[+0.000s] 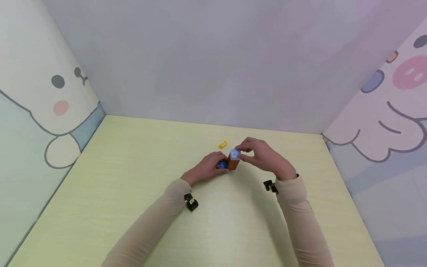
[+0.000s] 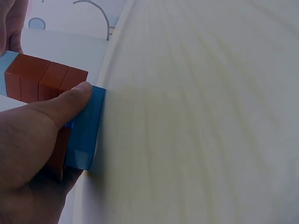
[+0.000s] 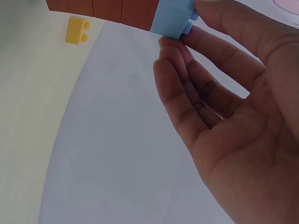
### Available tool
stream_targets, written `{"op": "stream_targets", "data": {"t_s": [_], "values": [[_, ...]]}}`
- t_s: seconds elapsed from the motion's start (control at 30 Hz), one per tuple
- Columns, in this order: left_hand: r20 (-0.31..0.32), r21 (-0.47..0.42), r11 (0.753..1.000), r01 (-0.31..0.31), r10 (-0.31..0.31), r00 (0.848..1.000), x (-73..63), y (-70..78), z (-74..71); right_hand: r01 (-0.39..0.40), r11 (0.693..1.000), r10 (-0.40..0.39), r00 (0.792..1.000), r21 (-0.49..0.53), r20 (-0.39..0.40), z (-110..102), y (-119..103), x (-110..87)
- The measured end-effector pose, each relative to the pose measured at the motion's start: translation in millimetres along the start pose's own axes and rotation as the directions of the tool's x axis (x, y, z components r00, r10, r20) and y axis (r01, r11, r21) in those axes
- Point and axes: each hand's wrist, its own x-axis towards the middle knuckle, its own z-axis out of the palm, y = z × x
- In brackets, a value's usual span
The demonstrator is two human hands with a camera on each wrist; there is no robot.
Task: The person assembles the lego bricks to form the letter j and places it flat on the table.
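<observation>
A stack of brown toy bricks (image 2: 46,77) stands upright on a darker blue brick base (image 2: 88,128), with a light blue brick (image 3: 172,19) on top. My left hand (image 1: 207,167) grips the base from the left, its thumb along the blue side in the left wrist view. Another brown piece (image 2: 59,151) sits on that base beneath the hand, partly hidden. With thumb and index finger, my right hand (image 1: 263,156) pinches the light blue brick at the top of the stack; the other fingers curve loosely below in the right wrist view.
A small yellow brick (image 1: 223,144) lies on the pale table (image 1: 150,148) just behind the stack. A grey wall (image 1: 200,66) rises at the table's back edge, and panels with cartoon animals flank both sides.
</observation>
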Motion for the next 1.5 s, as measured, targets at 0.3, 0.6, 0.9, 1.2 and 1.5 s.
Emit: {"op": "stream_targets", "data": {"t_s": [0.3, 0.6, 0.9, 1.2, 1.5], "values": [[-0.012, 0.008, 1.000, 0.002, -0.001, 1.000, -1.8, -0.5, -4.5, 0.007, 1.000, -0.007, 1.000, 0.020, -0.026, 3.6, 0.1, 1.3], [-0.002, 0.004, 1.000, -0.023, 0.023, 1.000, -1.7, 0.2, -4.5, 0.042, 0.999, -0.041, 0.994, 0.002, -0.104, 16.6, 4.2, -7.3], [-0.009, -0.040, 0.999, -0.030, 0.030, 1.000, -2.3, -0.8, -6.3, 0.044, 0.999, -0.046, 0.980, -0.018, -0.195, 29.0, 8.6, -18.5], [-0.081, -0.050, 0.998, -0.027, 0.023, 0.996, -17.0, -4.8, -27.6, 0.020, 0.999, -0.031, 0.968, -0.049, -0.248, 32.1, 2.8, -27.5], [-0.062, 0.060, 0.998, -0.030, 0.034, 0.997, -36.1, -4.4, -39.9, 0.006, 0.995, -0.031, 0.966, -0.097, -0.255, 40.2, 5.5, -28.7]]}}
